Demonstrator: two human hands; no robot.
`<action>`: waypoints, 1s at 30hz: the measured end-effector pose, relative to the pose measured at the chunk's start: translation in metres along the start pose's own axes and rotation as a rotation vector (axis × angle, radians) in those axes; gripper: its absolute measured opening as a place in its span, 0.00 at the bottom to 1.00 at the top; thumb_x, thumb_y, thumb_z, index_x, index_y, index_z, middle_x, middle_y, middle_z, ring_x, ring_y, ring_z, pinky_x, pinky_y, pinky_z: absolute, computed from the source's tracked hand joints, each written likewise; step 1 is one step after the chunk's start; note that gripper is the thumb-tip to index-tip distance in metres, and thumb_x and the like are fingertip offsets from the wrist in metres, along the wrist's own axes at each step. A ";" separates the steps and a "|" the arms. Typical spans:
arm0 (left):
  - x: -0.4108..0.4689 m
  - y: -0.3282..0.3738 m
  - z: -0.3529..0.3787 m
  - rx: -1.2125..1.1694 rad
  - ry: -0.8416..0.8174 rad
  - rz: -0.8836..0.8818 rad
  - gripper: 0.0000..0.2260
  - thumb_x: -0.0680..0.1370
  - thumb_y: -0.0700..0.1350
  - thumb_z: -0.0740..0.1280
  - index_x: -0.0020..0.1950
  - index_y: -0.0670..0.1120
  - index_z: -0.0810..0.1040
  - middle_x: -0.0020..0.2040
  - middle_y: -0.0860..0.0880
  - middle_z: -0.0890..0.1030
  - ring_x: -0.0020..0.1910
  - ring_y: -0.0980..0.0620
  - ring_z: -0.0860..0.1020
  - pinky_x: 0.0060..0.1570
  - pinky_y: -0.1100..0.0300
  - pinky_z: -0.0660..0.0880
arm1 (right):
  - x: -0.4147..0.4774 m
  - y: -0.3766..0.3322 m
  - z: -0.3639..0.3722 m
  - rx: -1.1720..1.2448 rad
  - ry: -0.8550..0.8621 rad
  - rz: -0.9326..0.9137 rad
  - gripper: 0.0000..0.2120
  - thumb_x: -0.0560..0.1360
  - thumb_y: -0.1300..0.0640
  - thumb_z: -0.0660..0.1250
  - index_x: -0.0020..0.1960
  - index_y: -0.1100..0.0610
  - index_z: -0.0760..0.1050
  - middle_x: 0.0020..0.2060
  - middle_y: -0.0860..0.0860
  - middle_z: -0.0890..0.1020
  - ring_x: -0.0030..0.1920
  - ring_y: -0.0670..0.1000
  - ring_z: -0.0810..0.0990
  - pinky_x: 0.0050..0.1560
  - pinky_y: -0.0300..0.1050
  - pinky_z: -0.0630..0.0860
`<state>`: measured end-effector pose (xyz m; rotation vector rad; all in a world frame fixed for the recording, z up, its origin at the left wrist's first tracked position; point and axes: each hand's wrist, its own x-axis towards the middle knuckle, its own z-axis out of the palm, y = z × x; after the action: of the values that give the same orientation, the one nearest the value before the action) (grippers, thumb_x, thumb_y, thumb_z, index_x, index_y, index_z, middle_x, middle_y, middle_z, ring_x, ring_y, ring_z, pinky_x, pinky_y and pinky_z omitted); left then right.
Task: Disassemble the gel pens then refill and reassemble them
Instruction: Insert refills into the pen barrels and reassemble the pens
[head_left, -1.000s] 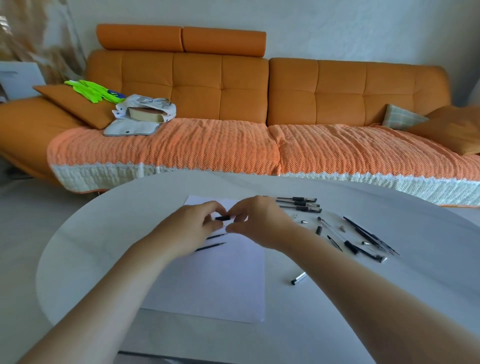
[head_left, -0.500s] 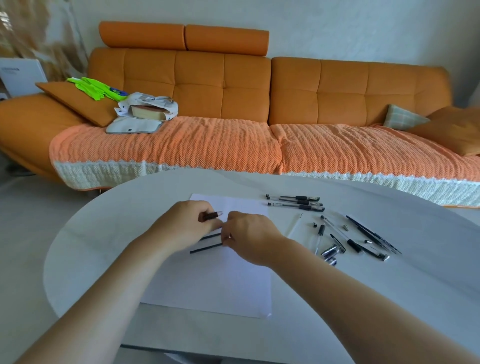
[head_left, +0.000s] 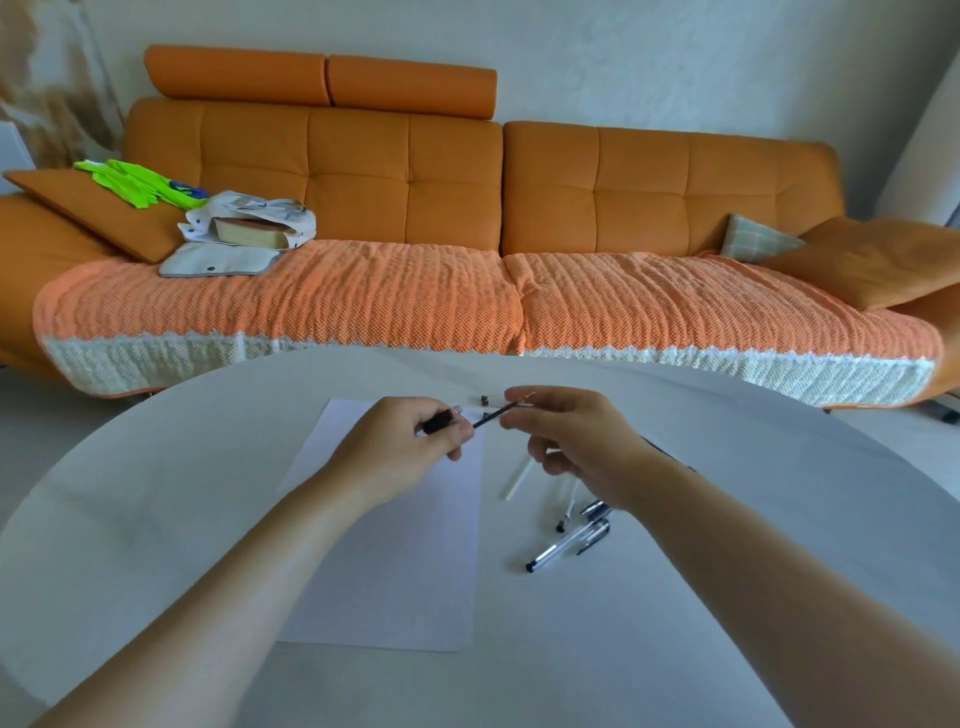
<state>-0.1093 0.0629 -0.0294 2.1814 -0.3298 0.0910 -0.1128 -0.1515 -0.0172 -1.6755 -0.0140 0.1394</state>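
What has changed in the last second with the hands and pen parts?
The right hand went down to the paper, took hold of a thin refill and lifted it, one end toward the left hand. Unchanged: the left hand grips its black pen piece; loose pens lie on the table.

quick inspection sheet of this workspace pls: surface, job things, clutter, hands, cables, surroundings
surface: round white table with a white paper sheet lying on it
job's things: short black pen piece and thin black refill held above the sheet; clear gel pens and a thin white tube lying right of the sheet
clutter: small loose pen parts beyond the hands
grippers: left hand grips the pen piece; right hand pinches the refill
cables: nothing seen
surroundings: orange sofa with an orange knitted throw, bright green gloves and a patterned cloth bag
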 end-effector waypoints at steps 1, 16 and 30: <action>0.001 0.005 0.008 -0.042 -0.011 0.016 0.12 0.77 0.51 0.69 0.36 0.49 0.82 0.34 0.63 0.81 0.34 0.69 0.74 0.38 0.62 0.67 | -0.004 0.004 -0.005 0.065 -0.047 0.032 0.08 0.74 0.62 0.73 0.53 0.59 0.83 0.39 0.54 0.82 0.30 0.49 0.74 0.30 0.43 0.69; 0.012 0.013 0.055 -0.067 -0.112 0.056 0.09 0.83 0.50 0.60 0.52 0.60 0.80 0.35 0.54 0.80 0.31 0.56 0.71 0.35 0.60 0.68 | -0.006 0.017 -0.051 0.453 0.120 -0.002 0.07 0.79 0.61 0.67 0.49 0.65 0.80 0.40 0.57 0.85 0.39 0.53 0.86 0.35 0.41 0.81; 0.009 0.027 0.065 -0.223 -0.120 -0.004 0.11 0.84 0.46 0.58 0.50 0.52 0.80 0.35 0.55 0.78 0.27 0.49 0.72 0.30 0.68 0.69 | -0.007 0.014 -0.057 0.459 0.146 -0.017 0.07 0.78 0.61 0.68 0.48 0.66 0.80 0.41 0.59 0.85 0.44 0.56 0.86 0.39 0.43 0.83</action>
<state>-0.1115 -0.0061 -0.0456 1.9700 -0.3849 -0.0766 -0.1151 -0.2101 -0.0245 -1.2233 0.1061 0.0042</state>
